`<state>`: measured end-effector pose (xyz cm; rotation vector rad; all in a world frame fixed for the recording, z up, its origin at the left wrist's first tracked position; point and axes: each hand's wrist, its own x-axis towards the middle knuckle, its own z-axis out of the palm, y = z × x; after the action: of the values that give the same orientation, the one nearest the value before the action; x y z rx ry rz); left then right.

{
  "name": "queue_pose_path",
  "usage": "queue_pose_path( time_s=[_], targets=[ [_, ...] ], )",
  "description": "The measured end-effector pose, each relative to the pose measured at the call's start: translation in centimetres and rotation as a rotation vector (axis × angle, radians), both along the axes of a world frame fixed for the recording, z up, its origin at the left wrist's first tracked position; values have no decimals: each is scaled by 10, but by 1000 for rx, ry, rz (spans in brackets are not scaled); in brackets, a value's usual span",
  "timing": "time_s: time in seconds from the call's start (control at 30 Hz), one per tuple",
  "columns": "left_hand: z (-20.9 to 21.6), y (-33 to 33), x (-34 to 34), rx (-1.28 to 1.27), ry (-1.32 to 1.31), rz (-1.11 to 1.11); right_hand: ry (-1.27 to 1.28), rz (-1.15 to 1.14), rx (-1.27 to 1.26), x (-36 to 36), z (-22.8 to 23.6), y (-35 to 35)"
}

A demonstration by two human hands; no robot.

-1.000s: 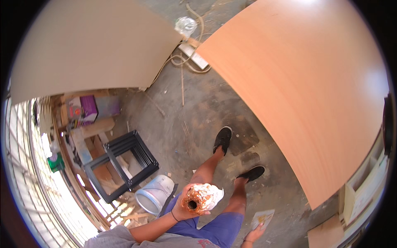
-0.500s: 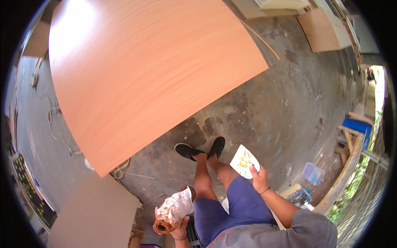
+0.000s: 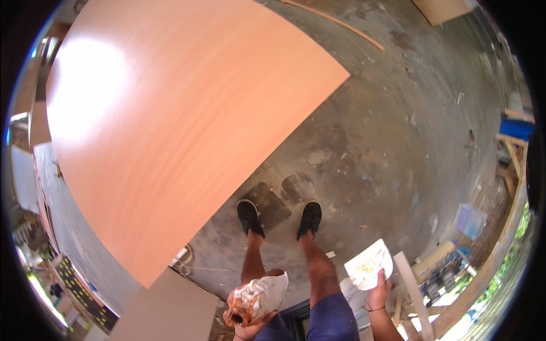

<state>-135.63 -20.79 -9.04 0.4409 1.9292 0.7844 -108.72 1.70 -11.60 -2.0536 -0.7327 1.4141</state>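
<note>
My left hand (image 3: 265,326) is closed around a white container (image 3: 266,292), smeared with an orange-brown sticky substance and with a dark hole at its near end. I hold it tilted in front of my left leg. In my right hand (image 3: 379,294) is a flat white spreader (image 3: 364,267) with a rounded side and yellow-brown smears, pinched between thumb and fingers. Ahead and to the left lies a large wood-grain panel (image 3: 199,113), with glare on its far left. Both hands are apart from it.
A pale board (image 3: 165,310) lies below the panel's near corner. A long thin strip (image 3: 341,24) is on the concrete floor (image 3: 387,153) beyond. At the right are a wooden frame (image 3: 515,156), a clear plastic packet (image 3: 470,221) and clutter. Loose cord (image 3: 183,262) lies near the panel.
My view has turned and shifted, and my feet now stand farther apart. Both hands appear lower and farther right in the picture. They still hold the container and the spreader.
</note>
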Motion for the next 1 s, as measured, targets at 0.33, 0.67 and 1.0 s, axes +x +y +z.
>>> queue_pose_path(
  time_s=[0.33,0.67,1.0],
  targets=[
    [50,111,-161,34,-356,-21,663,-40,-66,-146,61,-3],
    [90,220,-200,-196,358,-1042,743,246,0,-178,49,30],
    [96,287,-162,-428,326,-1322,763,339,-132,-142,44,38]
  ],
)
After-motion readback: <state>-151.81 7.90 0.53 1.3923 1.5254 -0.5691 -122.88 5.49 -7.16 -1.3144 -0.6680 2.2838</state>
